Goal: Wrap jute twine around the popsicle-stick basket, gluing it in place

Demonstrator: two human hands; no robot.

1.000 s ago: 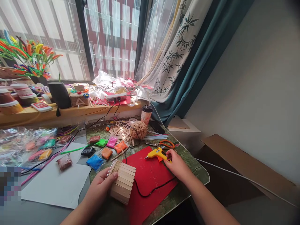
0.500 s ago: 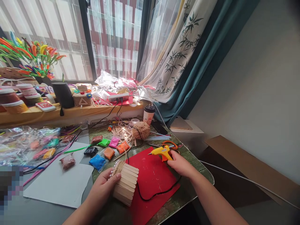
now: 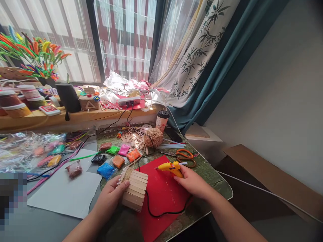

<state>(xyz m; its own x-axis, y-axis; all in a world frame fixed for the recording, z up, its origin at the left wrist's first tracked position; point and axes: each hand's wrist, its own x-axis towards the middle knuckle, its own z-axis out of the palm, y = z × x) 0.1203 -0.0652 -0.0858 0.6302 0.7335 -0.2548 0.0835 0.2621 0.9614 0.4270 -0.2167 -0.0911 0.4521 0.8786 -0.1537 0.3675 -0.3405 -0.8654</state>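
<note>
My left hand [image 3: 112, 192] is closed around a craft-stick holder [image 3: 136, 188], a tilted piece of pale wooden sticks set side by side. Twine [image 3: 127, 173] wraps its upper left part, and a row of white beads edges that end. In my right hand [image 3: 189, 181] is a yellow hot glue gun [image 3: 169, 166], its nozzle pointing left and a glue stick protruding from its back. The gun is above a red sheet [image 3: 164, 198], apart from the holder. Its black cord [image 3: 166, 213] loops across the sheet. My fingers hide part of the gun's handle.
Orange-handled scissors [image 3: 185, 156] lie beyond the glue gun. Several clay packets [image 3: 106, 170], a twine ball [image 3: 153, 137], loose craft sticks [image 3: 133, 139] and a lidded cup [image 3: 162, 120] stand or lie farther back. White paper [image 3: 63, 195] is at left; a power strip [image 3: 129, 101] sits on the sill.
My right hand has brought the glue gun left and slightly down, away from the scissors, which now show more fully. The holder in my left hand has shifted slightly. The camera view has also shifted a little.
</note>
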